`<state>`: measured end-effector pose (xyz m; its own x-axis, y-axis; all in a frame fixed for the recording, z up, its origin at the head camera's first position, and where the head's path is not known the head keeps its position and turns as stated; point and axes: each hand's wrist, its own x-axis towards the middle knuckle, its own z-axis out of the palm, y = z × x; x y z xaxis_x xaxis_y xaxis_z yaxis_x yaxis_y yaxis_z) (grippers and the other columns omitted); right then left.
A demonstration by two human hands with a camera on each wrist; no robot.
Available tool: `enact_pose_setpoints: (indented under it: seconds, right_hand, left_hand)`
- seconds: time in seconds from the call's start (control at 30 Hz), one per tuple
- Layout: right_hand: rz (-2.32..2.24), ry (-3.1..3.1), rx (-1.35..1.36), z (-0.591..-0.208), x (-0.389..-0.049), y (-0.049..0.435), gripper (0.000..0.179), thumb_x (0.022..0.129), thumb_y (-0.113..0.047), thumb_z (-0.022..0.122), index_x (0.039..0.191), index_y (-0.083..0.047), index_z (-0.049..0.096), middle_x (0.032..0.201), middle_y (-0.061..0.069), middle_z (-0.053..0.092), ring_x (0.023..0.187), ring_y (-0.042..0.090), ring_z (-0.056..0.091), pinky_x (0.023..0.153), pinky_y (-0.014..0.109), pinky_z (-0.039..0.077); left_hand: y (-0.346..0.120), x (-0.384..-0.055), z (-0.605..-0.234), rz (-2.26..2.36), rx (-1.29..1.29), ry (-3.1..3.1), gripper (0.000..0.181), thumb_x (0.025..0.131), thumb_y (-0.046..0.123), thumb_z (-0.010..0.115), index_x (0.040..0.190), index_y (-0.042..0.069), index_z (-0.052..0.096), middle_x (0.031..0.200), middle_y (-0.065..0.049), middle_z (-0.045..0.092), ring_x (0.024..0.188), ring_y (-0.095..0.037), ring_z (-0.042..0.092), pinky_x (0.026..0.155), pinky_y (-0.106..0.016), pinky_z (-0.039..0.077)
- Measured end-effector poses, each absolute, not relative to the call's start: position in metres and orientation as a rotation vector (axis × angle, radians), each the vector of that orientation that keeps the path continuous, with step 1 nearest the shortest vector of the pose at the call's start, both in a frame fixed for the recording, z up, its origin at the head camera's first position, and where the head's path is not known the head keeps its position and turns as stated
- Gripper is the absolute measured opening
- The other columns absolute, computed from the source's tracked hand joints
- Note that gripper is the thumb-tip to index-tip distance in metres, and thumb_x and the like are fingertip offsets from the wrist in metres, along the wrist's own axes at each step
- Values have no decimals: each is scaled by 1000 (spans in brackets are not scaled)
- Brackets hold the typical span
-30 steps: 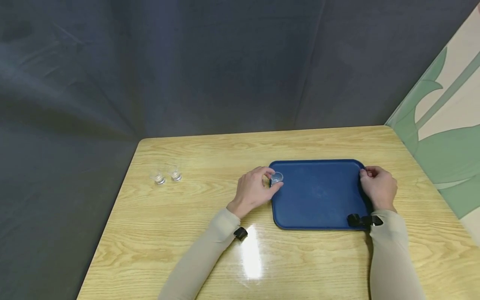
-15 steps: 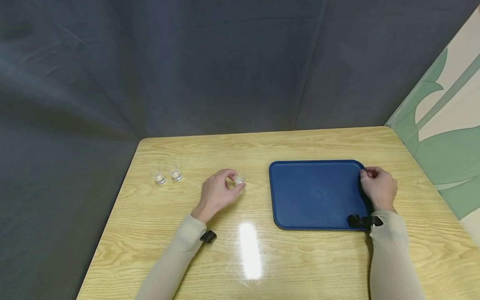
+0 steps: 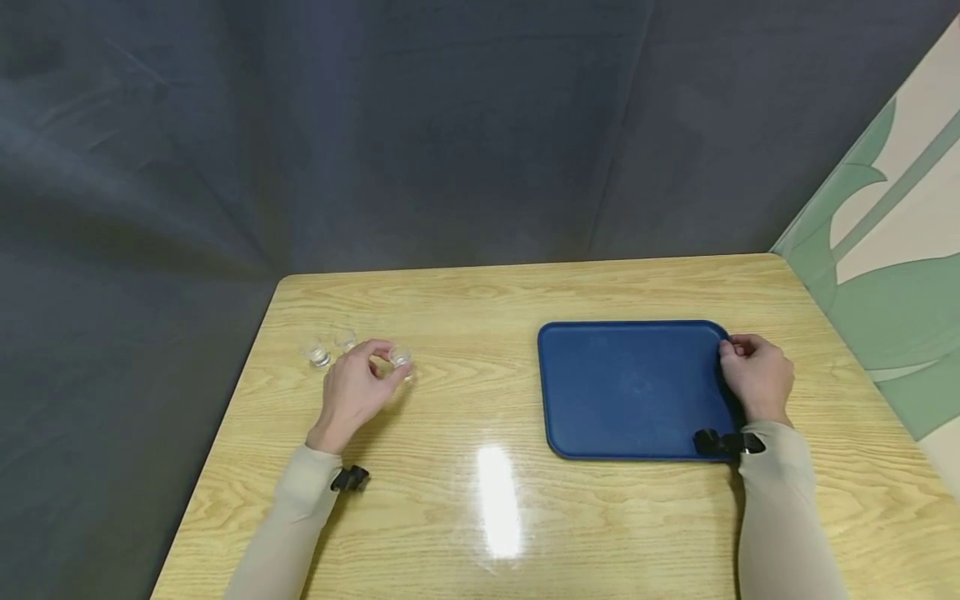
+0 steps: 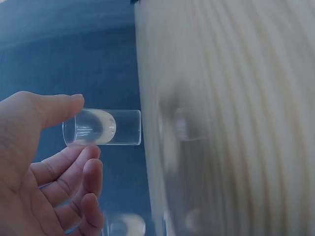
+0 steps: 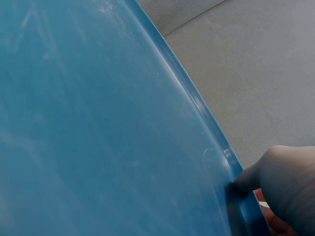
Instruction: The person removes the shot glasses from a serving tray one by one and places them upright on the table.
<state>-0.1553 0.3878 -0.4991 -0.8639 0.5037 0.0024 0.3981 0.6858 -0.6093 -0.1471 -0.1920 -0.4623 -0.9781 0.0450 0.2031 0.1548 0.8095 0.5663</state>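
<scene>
A small clear shot glass (image 3: 401,359) is pinched between the thumb and fingers of my left hand (image 3: 351,392), over the left part of the table. The left wrist view shows this glass (image 4: 125,128) whole, its thick base at the fingertips' far side hard to make out. Two like glasses stand just left of the hand: one (image 3: 318,356) in full sight, the other (image 3: 345,338) partly hidden by the fingers. Far to the right, my right hand (image 3: 759,379) grips the right rim of a blue rectangular tray (image 3: 637,387), thumb on top. Nothing lies on the tray.
The wooden table (image 3: 457,500) spreads between the glasses and the tray, with a bright light reflection at the front. A dark curtain (image 3: 480,133) hangs behind and to the left. A green-and-cream patterned surface (image 3: 892,292) lies beyond the right edge.
My left hand has carried the shot glass leftward from the tray's left edge to near the other two glasses. The right hand and the tray have stayed in place.
</scene>
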Motion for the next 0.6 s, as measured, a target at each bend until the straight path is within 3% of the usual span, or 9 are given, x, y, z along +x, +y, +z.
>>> enact_pose_setpoints:
  seconds: [0.6]
  right_hand:
    - [900,-2729,-727,-500,-156,390,46,107,-30,53,129,6,69,110,26,69,103,44,61,76,40,37]
  left_hand:
    - [-256,-136,-461,-844,72,-2783,50,95,44,80,127,6,74,106,-12,80,78,-25,71,62,-31,44]
